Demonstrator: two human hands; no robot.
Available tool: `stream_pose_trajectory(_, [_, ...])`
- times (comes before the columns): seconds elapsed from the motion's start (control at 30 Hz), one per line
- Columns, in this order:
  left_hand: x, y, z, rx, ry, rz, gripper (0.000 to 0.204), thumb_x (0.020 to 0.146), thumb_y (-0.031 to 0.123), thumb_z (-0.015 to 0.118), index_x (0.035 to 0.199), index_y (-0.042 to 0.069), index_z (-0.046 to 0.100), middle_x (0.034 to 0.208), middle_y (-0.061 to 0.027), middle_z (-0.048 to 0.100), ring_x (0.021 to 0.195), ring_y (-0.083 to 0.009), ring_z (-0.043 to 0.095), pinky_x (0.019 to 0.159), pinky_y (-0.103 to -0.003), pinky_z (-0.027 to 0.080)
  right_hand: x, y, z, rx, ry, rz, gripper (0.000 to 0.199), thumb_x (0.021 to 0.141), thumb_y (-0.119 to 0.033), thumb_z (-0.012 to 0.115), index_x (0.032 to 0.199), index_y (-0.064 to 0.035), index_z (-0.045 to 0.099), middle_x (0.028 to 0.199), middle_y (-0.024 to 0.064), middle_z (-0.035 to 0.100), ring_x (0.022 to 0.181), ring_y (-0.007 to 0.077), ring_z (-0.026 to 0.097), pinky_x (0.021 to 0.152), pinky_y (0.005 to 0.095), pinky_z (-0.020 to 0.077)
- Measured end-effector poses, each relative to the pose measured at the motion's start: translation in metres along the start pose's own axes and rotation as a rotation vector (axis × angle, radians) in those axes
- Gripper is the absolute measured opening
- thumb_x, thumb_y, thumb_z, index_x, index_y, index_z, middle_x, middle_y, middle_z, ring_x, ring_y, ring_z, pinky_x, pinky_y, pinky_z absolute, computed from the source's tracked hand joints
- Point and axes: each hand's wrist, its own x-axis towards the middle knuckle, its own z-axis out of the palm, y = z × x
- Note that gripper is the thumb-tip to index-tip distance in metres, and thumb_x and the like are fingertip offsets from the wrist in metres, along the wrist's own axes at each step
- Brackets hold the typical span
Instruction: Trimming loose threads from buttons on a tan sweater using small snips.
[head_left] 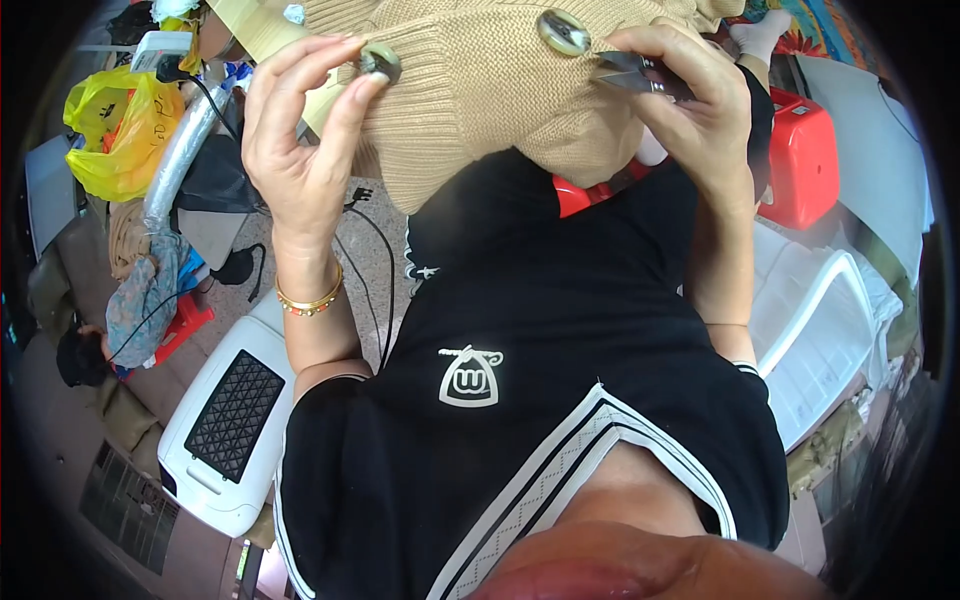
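Observation:
A tan knitted garment (500,95) with a ribbed band hangs in front of me at the top of the view. With thumb and fingers, my left hand (300,150) pinches a marbled dark-green button (380,62) at the ribbed part. Another large marbled button (564,33) sits on the knit to the right. Small dark thread snips (642,78) are gripped in my right hand (708,110). Their blades point left, close to the knit just below that second button; whether they touch it I cannot tell.
A wooden board (255,25) lies beyond my left hand. To the left are a yellow plastic bag (110,150), cables and a person in a patterned top (145,300). A white appliance (230,420) stands nearer. A red container (803,165) and a clear bin (815,345) stand right.

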Motion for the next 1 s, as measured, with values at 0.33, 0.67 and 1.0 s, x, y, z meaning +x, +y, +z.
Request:
stream_pose_trajectory(0.33, [0.016,0.033,0.031,0.191,0.077,0.281,0.012,0.082,-0.003,0.075,0.093,-0.001,0.072,0.092,-0.0111,0.069,0.085,-0.0202,0.067,0.073,-0.028,0.054,-0.004,-0.010,-0.029,0.084,0.219,0.240,0.009,0.082,0.003,0.072,0.090,0.0037,0.068,0.080,0.0029,0.063,0.069,0.0078,0.056,0.061,0.0216,0.0419])
stream_pose_trajectory(0.67, [0.021,0.033,0.032,0.244,0.085,0.366,0.011,0.088,0.002,0.072,0.097,0.002,0.067,0.093,-0.0099,0.066,0.086,-0.0219,0.063,0.077,-0.031,0.051,0.015,-0.079,-0.035,0.086,0.061,0.227,0.039,0.077,-0.005,0.078,0.113,0.0006,0.066,0.100,0.0118,0.067,0.084,0.0257,0.064,0.076,0.0327,0.0506])
stream_pose_trajectory(1.0, [0.014,0.027,0.027,0.213,0.136,0.350,0.011,0.089,0.003,0.071,0.098,0.003,0.067,0.094,-0.0099,0.063,0.085,-0.0198,0.062,0.076,-0.030,0.051,0.038,-0.060,0.016,-0.271,0.152,-0.294,0.017,0.074,-0.002,0.067,0.090,-0.0044,0.063,0.077,0.0082,0.048,0.074,0.0265,0.057,0.063,0.0364,0.0463])
